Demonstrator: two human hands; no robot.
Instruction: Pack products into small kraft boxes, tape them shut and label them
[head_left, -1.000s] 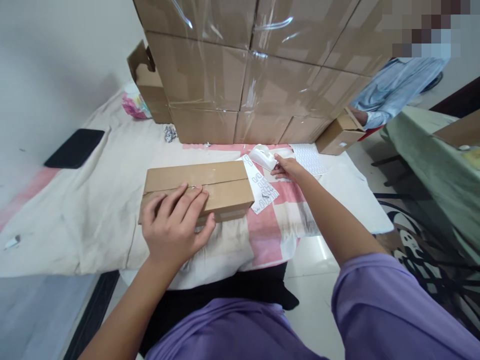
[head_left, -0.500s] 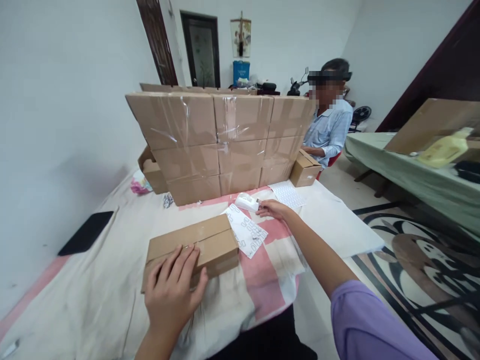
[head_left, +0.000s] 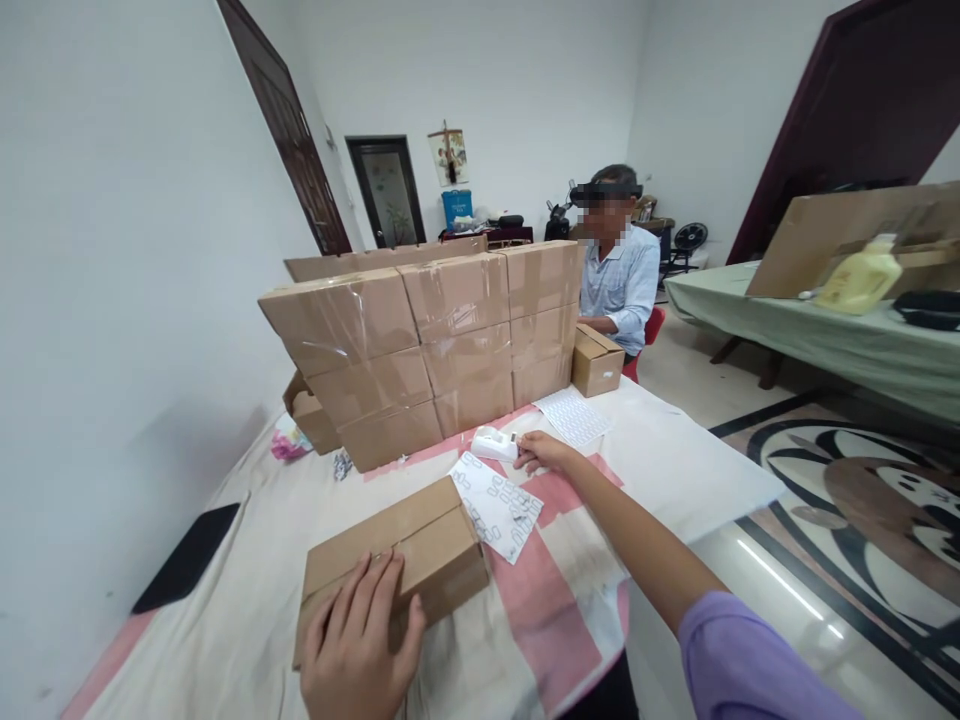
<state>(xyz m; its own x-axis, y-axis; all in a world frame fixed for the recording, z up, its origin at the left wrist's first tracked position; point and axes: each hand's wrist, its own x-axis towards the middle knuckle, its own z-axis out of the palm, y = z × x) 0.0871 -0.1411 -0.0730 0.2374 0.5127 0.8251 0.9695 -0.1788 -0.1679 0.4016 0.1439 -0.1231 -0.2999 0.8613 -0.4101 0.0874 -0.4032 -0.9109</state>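
Observation:
My left hand (head_left: 364, 645) lies flat, fingers spread, on the near end of a closed brown cardboard box (head_left: 405, 548) on the cloth-covered table (head_left: 217, 620). My right hand (head_left: 541, 451) reaches forward, fingers curled on the end of a white tape dispenser (head_left: 493, 444). A white sheet printed with small shapes (head_left: 499, 502) lies between the box and the dispenser, partly under the box's corner.
A wall of stacked taped cartons (head_left: 435, 340) stands behind the dispenser. A small open carton (head_left: 596, 360) and a label sheet (head_left: 574, 415) lie to its right. A person in a light blue shirt (head_left: 619, 285) sits beyond. A black pad (head_left: 187, 555) lies at left.
The view has tilted up, showing the room and the seated person. My left hand stays on the box; my right hand stays at the tape dispenser.

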